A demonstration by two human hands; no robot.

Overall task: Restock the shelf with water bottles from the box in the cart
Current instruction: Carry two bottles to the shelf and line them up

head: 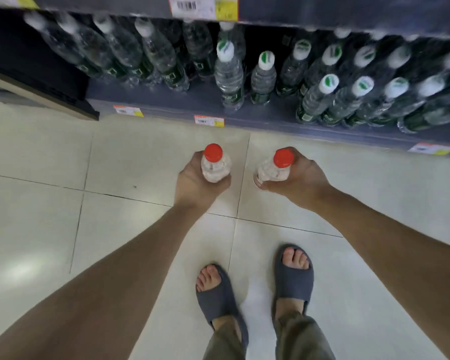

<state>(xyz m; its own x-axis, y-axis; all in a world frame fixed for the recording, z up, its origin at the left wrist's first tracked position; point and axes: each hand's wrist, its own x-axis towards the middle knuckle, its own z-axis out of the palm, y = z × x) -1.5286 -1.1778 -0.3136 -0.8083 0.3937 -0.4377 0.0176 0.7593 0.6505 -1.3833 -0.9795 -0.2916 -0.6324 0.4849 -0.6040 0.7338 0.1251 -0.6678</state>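
Note:
My left hand (192, 183) grips a clear water bottle with a red cap (215, 163), held upright over the floor. My right hand (300, 178) grips a second red-capped water bottle (274, 168), tilted slightly to the left. Both bottles hang just in front of the bottom shelf (182, 102). That shelf holds several clear bottles with white-and-green caps (264, 76), packed at the right and back, with a bare strip at the front left. The cart and its box are out of view.
Pale tiled floor (63, 203) spreads below the shelf. My two feet in grey slides (292, 275) stand close to the shelf. A dark unit (37, 74) sits left of the shelf. Price tags (209, 120) line the shelf edge; an upper shelf edge (322, 9) overhangs.

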